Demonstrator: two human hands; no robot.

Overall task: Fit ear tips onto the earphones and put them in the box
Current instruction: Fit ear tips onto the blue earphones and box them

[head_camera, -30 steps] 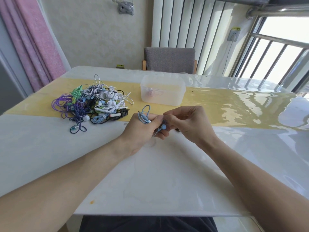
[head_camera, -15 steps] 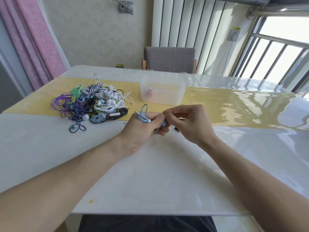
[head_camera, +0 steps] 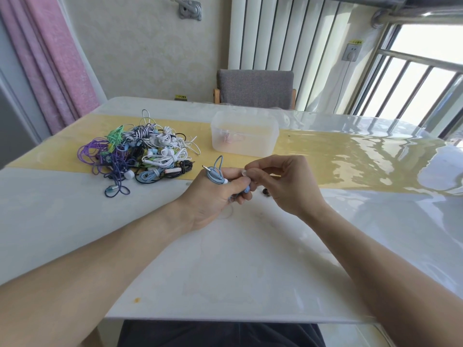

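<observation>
Above table (head_camera: 225, 271): left hand (head_camera: 213, 194) grip curled round blue earphones (head_camera: 215, 175); right hand (head_camera: 280, 181) pinches ear tip (head_camera: 243, 173).

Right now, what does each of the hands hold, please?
Left hand: grips the light blue earphones.
Right hand: pinches a small clear ear tip.

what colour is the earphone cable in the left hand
Light blue: the coiled earphone cable gripped by the left hand shows best in the head view.

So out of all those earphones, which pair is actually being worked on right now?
The light blue earphones, coiled in the left hand. All the others lie untouched in the tangled pile on the table.
</observation>
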